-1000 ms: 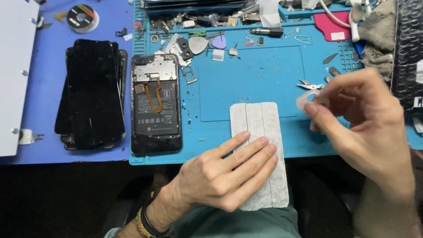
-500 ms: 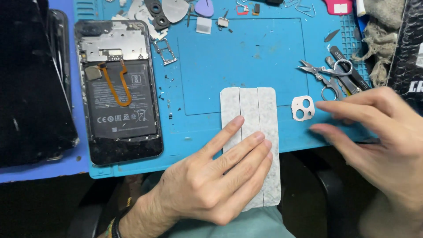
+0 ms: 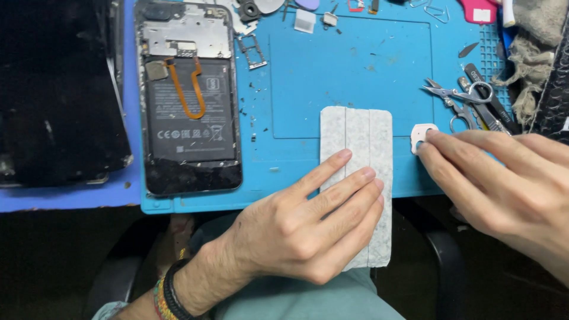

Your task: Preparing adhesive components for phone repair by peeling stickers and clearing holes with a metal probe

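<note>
- Clearly light and thin — small white camera-lens frame (image 3: pixel 422 134) lies near the blue mat's (image 3: pixel 355 71) right edge; likely fragile, pinch by its rim.
- Right hand (image 3: pixel 504 184) fingertips touch it, fingers extended, partly covering it.
- Left hand (image 3: pixel 302 228) lies flat, open, pressing the white strip sheet (image 3: pixel 358 133) at the mat's front edge.
- Scissors (image 3: pixel 459 93) just behind; opened phone (image 3: pixel 188 98) near the left edge.
- Sheet's lower part is hidden.

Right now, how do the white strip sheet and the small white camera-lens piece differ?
The strip sheet is a long grey-white rectangle overhanging the mat's near edge; the lens piece is tiny, with cutouts, fully on the mat. The left hand lies flat on the sheet; right hand fingertips touch the piece.
</note>
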